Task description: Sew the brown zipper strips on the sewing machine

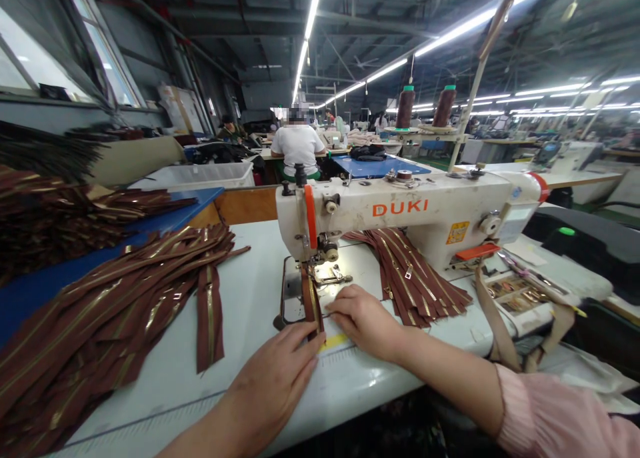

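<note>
One brown zipper strip [312,301] runs beneath the needle end of the sewing machine [400,208], its near end held by the fingers of my left hand [277,371]. My right hand [367,321] is curled just beside the strip, in front of the machine; whether its fingertips pinch anything, I cannot tell. I judge this strip unfinished, since it lies in the machine. The fanned zippers [425,291] under the machine's arm are probably done, and the large zipper heap [100,311] left of the machine probably remains, though no stitching shows clearly enough to confirm.
</note>
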`<state>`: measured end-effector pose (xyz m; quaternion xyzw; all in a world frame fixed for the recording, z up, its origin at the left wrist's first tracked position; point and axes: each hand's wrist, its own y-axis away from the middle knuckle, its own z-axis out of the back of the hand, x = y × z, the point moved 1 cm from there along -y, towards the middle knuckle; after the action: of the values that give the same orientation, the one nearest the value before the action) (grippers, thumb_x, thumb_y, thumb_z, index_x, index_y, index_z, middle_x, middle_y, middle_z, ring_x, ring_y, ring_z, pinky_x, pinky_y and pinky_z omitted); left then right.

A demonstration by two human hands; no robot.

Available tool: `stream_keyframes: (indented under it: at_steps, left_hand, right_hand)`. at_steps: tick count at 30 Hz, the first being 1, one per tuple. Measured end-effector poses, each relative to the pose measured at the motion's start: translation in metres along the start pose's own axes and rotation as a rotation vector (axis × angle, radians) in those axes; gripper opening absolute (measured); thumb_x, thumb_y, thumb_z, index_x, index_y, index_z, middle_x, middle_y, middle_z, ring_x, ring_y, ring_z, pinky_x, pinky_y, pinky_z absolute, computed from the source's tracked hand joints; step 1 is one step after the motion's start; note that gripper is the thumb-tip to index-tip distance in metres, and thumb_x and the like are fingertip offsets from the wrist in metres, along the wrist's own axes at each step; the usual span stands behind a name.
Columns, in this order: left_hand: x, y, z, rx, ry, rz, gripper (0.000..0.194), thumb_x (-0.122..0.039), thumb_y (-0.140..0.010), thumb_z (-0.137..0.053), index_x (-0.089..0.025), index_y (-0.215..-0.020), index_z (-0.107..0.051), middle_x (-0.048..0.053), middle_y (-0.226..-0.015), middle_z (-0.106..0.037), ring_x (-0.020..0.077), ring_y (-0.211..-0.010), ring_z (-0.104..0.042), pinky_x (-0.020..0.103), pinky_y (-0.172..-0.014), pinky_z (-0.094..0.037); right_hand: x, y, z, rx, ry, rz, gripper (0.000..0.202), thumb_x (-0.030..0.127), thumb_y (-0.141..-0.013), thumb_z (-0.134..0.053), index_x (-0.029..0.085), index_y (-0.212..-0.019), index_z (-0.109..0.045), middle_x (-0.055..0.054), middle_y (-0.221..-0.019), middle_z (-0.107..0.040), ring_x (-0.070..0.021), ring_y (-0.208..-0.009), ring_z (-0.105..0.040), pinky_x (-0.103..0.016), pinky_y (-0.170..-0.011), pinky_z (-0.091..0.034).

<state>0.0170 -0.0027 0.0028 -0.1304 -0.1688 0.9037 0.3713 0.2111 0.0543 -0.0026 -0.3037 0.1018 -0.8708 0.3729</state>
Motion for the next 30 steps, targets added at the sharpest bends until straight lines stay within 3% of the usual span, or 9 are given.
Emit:
stream_keyframes:
  at_steps: [5, 21, 30]
  left_hand:
    - [0.0, 0.001, 0.0, 0.01, -0.028, -0.017, 0.038, -0.018, -0.091, -0.041, -0.023, -0.127, -0.055, 0.006, -0.118, -0.063, 0.022, -0.108, -0.059, 0.035, -0.093, -0.051]
    - [0.006, 0.006, -0.008, -0.007, -0.106, -0.056, 0.035, -0.022, -0.09, -0.044, -0.02, -0.124, -0.056, 0.008, -0.121, -0.062, 0.023, -0.108, -0.06, 0.036, -0.092, -0.052]
    - [0.006, 0.004, -0.008, -0.021, -0.134, -0.06, 0.036, -0.021, -0.089, -0.045, -0.019, -0.124, -0.056, 0.008, -0.118, -0.064, 0.0226, -0.106, -0.061, 0.036, -0.09, -0.053]
  right_hand:
    - [0.001, -0.022, -0.007, 0.031, 0.142, 0.018, 0.014, 0.019, -0.088, -0.056, 0.013, -0.096, -0.065, -0.008, -0.089, -0.06, -0.0209, -0.09, -0.049, -0.033, -0.083, -0.042]
    - [0.008, -0.021, -0.011, 0.093, 0.339, 0.048, 0.013, 0.023, -0.09, -0.055, 0.015, -0.087, -0.064, -0.006, -0.085, -0.059, -0.0202, -0.086, -0.049, -0.031, -0.075, -0.04]
    - [0.006, -0.021, -0.011, 0.069, 0.443, 0.161, 0.009, 0.019, -0.088, -0.056, 0.015, -0.083, -0.062, -0.005, -0.086, -0.058, -0.0209, -0.088, -0.046, -0.033, -0.075, -0.036]
